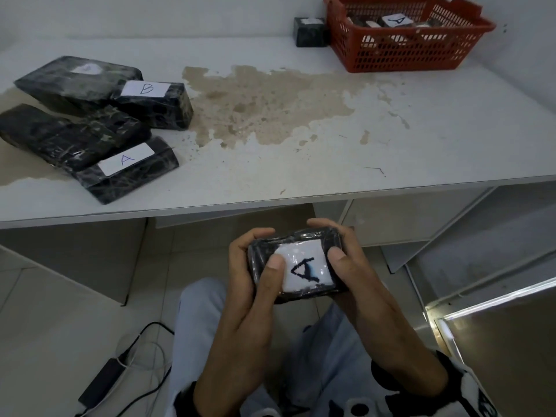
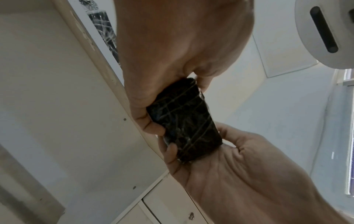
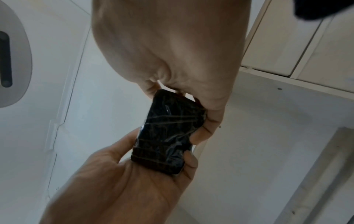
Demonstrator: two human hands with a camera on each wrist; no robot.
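1. Small black wrapped package [image 1: 304,266] with a white label marked "A"; held in front of the body, below the front edge of the table [image 1: 391,130] and clear of it, over the person's lap.
2. Left hand [image 1: 246,281]: fingers curled round the package's left end, thumb pressed flat on the left part of the label; firm hold.
3. Right hand [image 1: 358,281]: fingers wrapped round the right end and far edge, thumb lying on the top face just right of the label; firm hold.
4. Wrist views: black, film-wrapped underside of the package shows between the two palms; fingertips of both hands hooked under its edges; label not visible from below.
5. Package lies roughly level, label face up; the "A" is turned sideways to the viewer.
6. Table top, left: cluster of larger black wrapped packages; one labelled "B" [image 1: 156,106], one labelled "A" [image 1: 129,173] at the front; two more touching them, labels unreadable or hidden.
7. Brown stain [image 1: 270,109] spread across the middle of the table.
8. Red basket [image 1: 400,52] at the far right corner; wrapped packages inside, one showing "A"; a small black block [image 1: 310,33] just beside its left wall.
9. Floor, lower left: black power adapter [image 1: 102,383] with cables.
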